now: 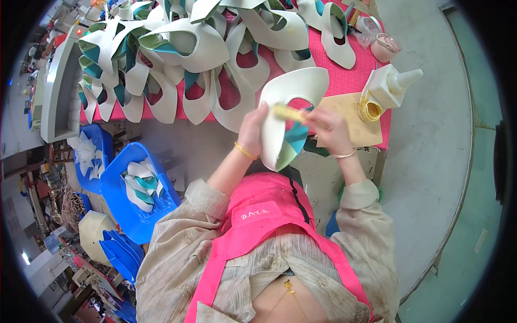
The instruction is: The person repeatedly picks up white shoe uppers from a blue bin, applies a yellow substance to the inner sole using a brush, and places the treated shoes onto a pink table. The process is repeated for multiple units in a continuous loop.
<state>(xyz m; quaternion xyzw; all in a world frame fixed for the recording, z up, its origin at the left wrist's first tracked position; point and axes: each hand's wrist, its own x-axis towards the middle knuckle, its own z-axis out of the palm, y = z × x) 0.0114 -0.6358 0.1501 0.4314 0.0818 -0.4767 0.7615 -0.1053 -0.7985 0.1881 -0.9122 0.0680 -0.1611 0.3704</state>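
Observation:
My left hand [250,132] grips the edge of a white shoe upper [293,81] with a teal and pale green lining, held up in front of the table. In my right hand [331,132] is a small yellow brush [288,113], slightly blurred, its end lying against the upper's white face close to my left fingertips. Right of that hand, a small jar [370,110] with a yellow-crusted rim stands on a tan board [344,107]. Right beside the jar is a white squeeze bottle [385,83], tilted, with a pointed nozzle.
Several more white shoe uppers [188,46] lie heaped over the pink-covered table [344,81]. A pink pot [385,47] sits at its far right. To my left, a blue bin [116,188] holds some uppers, and another blue bin [105,145] holds white pieces.

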